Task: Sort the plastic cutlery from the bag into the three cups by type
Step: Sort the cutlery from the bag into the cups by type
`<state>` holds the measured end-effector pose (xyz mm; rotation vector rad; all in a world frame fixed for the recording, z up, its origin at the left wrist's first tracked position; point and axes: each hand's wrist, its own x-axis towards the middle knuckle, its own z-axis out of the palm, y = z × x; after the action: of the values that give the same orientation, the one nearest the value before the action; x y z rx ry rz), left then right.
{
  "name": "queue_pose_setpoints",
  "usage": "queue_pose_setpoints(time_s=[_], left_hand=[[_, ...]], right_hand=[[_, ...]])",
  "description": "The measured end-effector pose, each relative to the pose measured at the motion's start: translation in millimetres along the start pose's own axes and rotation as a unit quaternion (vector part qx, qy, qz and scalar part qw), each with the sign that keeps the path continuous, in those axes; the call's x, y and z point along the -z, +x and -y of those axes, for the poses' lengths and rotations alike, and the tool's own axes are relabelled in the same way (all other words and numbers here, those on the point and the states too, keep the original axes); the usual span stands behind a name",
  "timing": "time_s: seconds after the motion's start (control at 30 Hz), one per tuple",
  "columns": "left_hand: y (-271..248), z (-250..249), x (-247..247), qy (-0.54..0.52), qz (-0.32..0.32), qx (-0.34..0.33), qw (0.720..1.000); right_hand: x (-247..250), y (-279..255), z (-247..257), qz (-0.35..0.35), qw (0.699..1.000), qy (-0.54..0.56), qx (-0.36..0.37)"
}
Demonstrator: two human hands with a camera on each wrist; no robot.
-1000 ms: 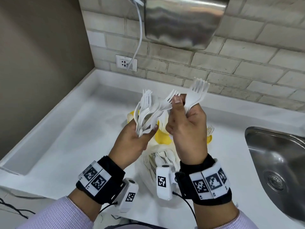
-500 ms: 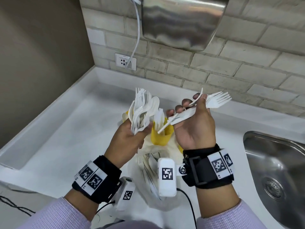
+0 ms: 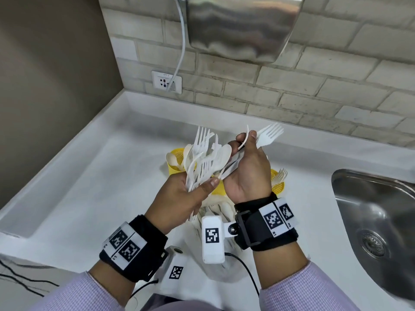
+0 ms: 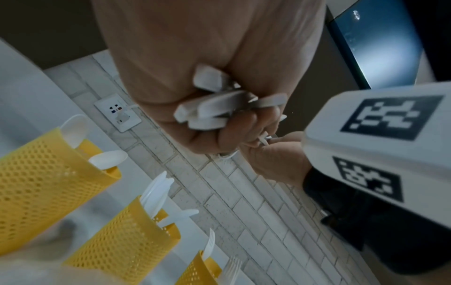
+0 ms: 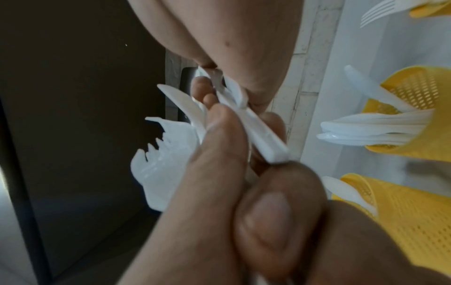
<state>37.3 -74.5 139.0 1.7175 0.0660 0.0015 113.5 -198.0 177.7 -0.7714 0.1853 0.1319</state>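
Above the desk [image 3: 94,176], my left hand [image 3: 179,198] grips a mixed bundle of cutlery [image 3: 202,158]; my right hand [image 3: 247,171] pinches a few forks [image 3: 269,136]; three yellow cups [image 4: 44,183] already hold some pieces; the bag [image 3: 215,221] below looks partly full, so sorting seems midway.

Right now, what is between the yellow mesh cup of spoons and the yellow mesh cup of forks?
A third yellow mesh cup holding white plastic knives stands between the spoon cup and fork cup, clearest in the left wrist view.
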Motion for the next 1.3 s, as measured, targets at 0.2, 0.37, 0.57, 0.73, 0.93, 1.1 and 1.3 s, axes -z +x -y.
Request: queue_pose_setpoints(time_s=[0.2,0.37,0.57,0.73,0.93,1.1,1.3], left_hand=[[-5.1,-1.1,13.6,-0.025,0.017,0.003,1.000],[-6.8,3.6,29.9,-0.034,0.018,0.007,0.999],[-1.9,7.8,42.0,-0.058,0.047,-0.013,0.997],[0.4,2.3,42.1,-0.092,0.076,-0.006,0.993],[7.3,2.5,42.7,-0.048,0.075,-0.013,0.996],[10.1,7.3,38.6,-0.021,0.053,-0.013,0.998],[12.8,10.6,40.3,-0.026,0.013,-0.028,0.999]], right_hand=[[-7.9,-4.0,-12.5,-0.045,0.991,-0.113,0.058],[-13.0,-6.2,-25.5,-0.036,0.980,-0.181,0.074],[-8.9,-7.3,-41.4,0.027,0.964,-0.264,-0.017],[-9.2,-11.3,-40.7,0.126,0.974,-0.175,-0.075],[-13.8,-9.1,-36.0,0.076,0.950,-0.303,0.013],[-13.3,-1.6,-28.9,0.015,0.970,-0.238,0.055],[-10.6,-2.1,-8.8,-0.010,0.981,-0.150,0.121]])
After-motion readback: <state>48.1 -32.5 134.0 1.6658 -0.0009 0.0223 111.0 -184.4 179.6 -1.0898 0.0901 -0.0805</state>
